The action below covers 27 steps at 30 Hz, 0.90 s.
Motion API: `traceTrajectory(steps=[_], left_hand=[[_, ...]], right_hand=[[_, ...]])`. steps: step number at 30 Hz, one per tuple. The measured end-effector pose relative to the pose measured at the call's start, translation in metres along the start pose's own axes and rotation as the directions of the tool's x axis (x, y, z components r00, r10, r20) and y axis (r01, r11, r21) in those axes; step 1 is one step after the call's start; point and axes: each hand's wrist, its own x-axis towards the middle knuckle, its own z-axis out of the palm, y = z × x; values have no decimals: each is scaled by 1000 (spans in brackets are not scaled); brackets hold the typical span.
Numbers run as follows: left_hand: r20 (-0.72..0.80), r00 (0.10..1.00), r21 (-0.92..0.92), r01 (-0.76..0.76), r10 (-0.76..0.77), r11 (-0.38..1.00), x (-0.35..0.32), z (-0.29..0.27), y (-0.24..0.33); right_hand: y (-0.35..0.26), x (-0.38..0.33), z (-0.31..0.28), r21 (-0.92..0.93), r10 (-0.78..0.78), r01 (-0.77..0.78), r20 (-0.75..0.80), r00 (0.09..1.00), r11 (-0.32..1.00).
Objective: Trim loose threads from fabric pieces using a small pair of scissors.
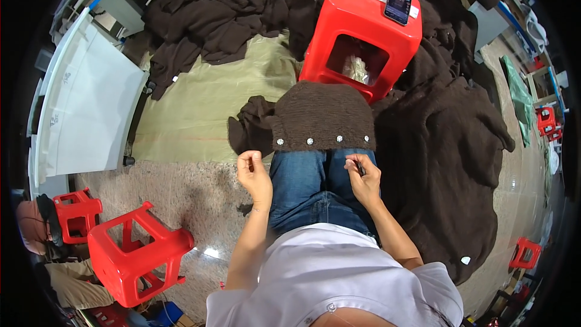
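Across my thighs lies a dark brown knitted garment [324,112], with a row of several sparkling round buttons [310,142] along its near edge. A loose brown flap [251,122] hangs off its left side. My left hand [254,177] is closed in a pinch by the garment's near left corner; anything between the fingertips is too small to make out. Over my right thigh, just below the rightmost button, my right hand [364,178] has its fingers curled together. A small dark thing shows among those fingers, its kind unclear.
A red plastic stool [369,24] bearing a phone [398,5] stands ahead. Brown garments [224,6] are heaped beyond on a yellowish sheet [206,97]; more brown fabric [442,175] spreads at right. A white panel [88,97] and a red stool [136,254] are at left, near a seated person.
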Motion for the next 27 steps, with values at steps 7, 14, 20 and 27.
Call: traceTrajectory(steps=[7, 14, 20, 27], left_hand=[[422, 764, 299, -625, 487, 721, -39, 47, 44], [256, 930, 305, -337, 264, 891, -37, 24, 28], [306, 951, 118, -78, 38, 990, -6, 18, 29], [396, 912, -21, 120, -102, 993, 4, 19, 13]], right_hand=[[-2, -1, 6, 100, 15, -17, 18, 1000, 995], [12, -4, -1, 116, 90, -86, -25, 996, 990], [10, -1, 2, 88, 53, -54, 9, 999, 995], [8, -2, 4, 77, 43, -43, 6, 999, 996]])
